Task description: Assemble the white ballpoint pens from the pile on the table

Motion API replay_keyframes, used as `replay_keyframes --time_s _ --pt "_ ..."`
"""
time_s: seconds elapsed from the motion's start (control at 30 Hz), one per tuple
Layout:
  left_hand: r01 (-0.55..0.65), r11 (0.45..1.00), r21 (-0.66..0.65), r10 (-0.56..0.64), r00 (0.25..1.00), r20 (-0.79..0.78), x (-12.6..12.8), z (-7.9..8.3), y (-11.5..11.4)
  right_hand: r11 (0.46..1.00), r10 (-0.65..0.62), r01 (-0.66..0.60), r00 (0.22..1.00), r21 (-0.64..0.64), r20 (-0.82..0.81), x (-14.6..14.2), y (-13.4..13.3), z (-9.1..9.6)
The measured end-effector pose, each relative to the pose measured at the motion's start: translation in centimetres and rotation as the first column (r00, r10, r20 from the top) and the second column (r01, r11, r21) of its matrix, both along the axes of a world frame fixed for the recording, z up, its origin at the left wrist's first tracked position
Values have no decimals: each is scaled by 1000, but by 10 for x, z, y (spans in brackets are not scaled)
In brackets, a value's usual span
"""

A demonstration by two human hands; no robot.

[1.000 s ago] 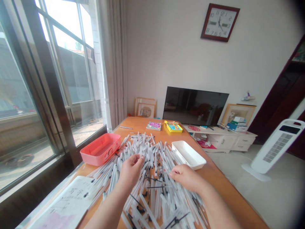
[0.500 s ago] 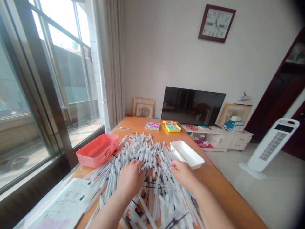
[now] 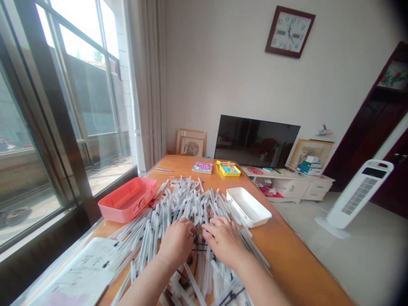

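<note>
A wide heap of translucent plastic tubes [image 3: 153, 231], many with black ends and looking like pen barrels, covers the middle of the table. My left hand [image 3: 178, 240] is closed over the heap, its fingers curled round a translucent plastic tube; only a pale bit of it peeks out by the thumb. Just to the right, my right hand [image 3: 225, 240] reaches over the tubes with its fingers apart, and nothing shows in it. Thin black sticks [image 3: 200, 247] lie among the tubes between and below my hands. My palms hide the tubes under them.
A pink plastic basket [image 3: 110, 211] stands left of the heap, a white tray [image 3: 263, 219] right of it. Near me at left lies a booklet [image 3: 86, 272]. Toward the table's far end are a pen [image 3: 164, 169], a colourful book [image 3: 202, 167] and a yellow box [image 3: 230, 172].
My right hand has moved left from beside the white tray to near my left hand, and its fingers have spread. My left hand stays closed and is slightly lower.
</note>
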State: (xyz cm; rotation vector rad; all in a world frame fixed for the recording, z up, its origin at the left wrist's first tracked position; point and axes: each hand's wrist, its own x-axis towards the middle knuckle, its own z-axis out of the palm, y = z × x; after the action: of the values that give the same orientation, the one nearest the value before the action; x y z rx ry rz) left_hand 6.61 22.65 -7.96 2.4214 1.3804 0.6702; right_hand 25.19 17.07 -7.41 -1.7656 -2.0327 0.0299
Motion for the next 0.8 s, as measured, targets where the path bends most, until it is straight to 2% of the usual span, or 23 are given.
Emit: replay_keyframes --time_s 0.13,0.33,0.5,0.7,0.77,0.8 --pt "-43 998 -37 45 997 58 -3 -5 4 1000 -7 9 996 -29 88 -8 -1 0" --pt "-61 996 -66 67 993 96 -3 -8 4 999 -15 19 996 -38 87 -5 1 -2" --pt "-78 993 -86 91 985 149 -2 -8 2 997 -79 79 997 -2 -25 -1 6 -8" --pt "-115 989 -89 136 951 278 -1 -4 5 977 -170 188 972 100 -164 18 12 0" --pt "-128 985 -116 163 911 378 -1 -4 10 964 -181 228 938 135 -294 26 14 3" --pt "-126 979 -158 186 864 469 0 -4 12 962 -169 237 908 137 -383 28 15 4"
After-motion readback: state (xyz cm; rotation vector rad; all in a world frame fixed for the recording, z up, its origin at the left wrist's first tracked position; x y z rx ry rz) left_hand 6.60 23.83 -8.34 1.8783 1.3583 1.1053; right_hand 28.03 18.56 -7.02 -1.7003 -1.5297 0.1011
